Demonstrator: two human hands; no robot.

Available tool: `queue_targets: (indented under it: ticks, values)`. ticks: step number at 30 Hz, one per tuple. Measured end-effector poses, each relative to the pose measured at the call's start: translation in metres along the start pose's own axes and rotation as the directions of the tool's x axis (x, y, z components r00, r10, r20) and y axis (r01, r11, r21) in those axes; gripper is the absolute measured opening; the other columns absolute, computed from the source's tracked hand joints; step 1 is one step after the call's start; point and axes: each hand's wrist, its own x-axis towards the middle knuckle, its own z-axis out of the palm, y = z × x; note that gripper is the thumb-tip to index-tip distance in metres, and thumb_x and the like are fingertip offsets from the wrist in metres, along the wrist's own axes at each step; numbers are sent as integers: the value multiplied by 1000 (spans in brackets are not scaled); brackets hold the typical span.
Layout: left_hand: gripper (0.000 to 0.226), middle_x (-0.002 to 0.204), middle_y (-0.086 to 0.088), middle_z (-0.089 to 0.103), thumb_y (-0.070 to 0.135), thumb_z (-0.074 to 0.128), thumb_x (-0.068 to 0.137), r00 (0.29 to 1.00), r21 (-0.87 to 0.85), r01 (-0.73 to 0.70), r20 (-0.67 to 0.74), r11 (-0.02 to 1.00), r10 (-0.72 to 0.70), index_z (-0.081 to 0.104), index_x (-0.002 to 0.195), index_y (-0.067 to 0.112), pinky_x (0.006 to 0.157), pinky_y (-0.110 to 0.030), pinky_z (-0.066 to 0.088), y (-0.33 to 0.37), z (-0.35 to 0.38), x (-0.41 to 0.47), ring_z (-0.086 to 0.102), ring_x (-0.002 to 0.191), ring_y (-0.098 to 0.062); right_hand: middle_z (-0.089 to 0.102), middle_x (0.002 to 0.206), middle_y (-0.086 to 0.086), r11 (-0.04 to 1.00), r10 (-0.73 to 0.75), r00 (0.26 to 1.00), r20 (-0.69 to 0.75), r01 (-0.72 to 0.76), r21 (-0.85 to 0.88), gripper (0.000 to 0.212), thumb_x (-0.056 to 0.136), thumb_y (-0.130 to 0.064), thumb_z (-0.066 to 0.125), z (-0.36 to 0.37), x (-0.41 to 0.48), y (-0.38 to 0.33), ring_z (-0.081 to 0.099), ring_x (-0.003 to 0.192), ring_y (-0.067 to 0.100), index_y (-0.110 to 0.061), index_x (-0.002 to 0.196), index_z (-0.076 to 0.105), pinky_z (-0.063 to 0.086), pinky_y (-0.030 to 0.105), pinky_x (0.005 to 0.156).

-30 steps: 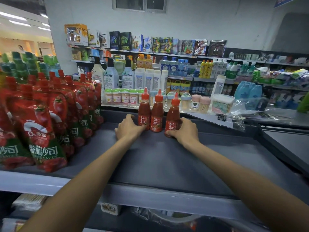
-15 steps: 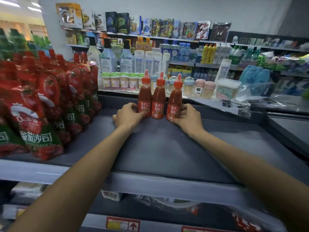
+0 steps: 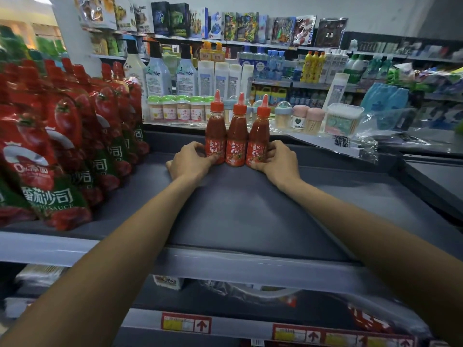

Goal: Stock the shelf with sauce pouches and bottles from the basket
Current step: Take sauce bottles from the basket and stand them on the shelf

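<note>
Three red sauce bottles with red nozzle caps stand side by side, touching, at the back of the grey shelf (image 3: 250, 221): the left bottle (image 3: 215, 131), the middle bottle (image 3: 236, 136) and the right bottle (image 3: 258, 139). My left hand (image 3: 190, 162) grips the base of the left bottle, thumb across its label. My right hand (image 3: 279, 161) curls round the base of the right bottle. Rows of red tomato sauce pouches (image 3: 57, 151) stand upright on the shelf's left part. The basket is not in view.
Behind the shelf's back wall stand small jars (image 3: 175, 110), toothpick holders (image 3: 308, 118) and tall white bottles (image 3: 223, 77). Farther shelves hold boxes and cleaning bottles. A lower shelf with red price tags (image 3: 186, 324) lies below the front rail (image 3: 225, 264).
The three bottles have been pressed together between my hands, closing the gap beside the right one. The camera has tipped down and moved closer.
</note>
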Motion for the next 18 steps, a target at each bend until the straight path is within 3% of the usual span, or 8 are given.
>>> queue_targets:
  ticks: [6, 13, 18]
  values:
    - [51, 116, 6, 74, 63, 74, 83, 1000, 0, 2, 10, 1000, -2, 66, 121, 30, 107, -47, 31, 0, 0, -1, 63, 120, -23, 74, 104, -6, 1000, 3, 1000, 11, -3, -8, 62, 68, -43, 93, -1, -2, 0, 71, 93, 13, -21, 116, 61, 60, 42, 89]
    - [46, 115, 7, 74, 60, 73, 85, 1000, -2, -14, 2, 1000, 14, 66, 121, 31, 107, -44, 32, 2, -2, -5, 62, 122, -23, 74, 93, -11, 1000, 14, 1000, -3, -14, 6, 51, 67, -36, 95, -1, -1, -1, 71, 86, 9, -24, 108, 66, 61, 40, 88]
    - [47, 116, 7, 74, 60, 71, 87, 1000, 3, -16, 10, 1000, 16, 65, 123, 31, 106, -45, 32, 0, -1, -5, 62, 122, -24, 76, 96, -10, 1000, 12, 1000, 14, -12, 25, 51, 68, -37, 93, 0, -4, -1, 73, 87, 8, -24, 112, 71, 61, 39, 89]
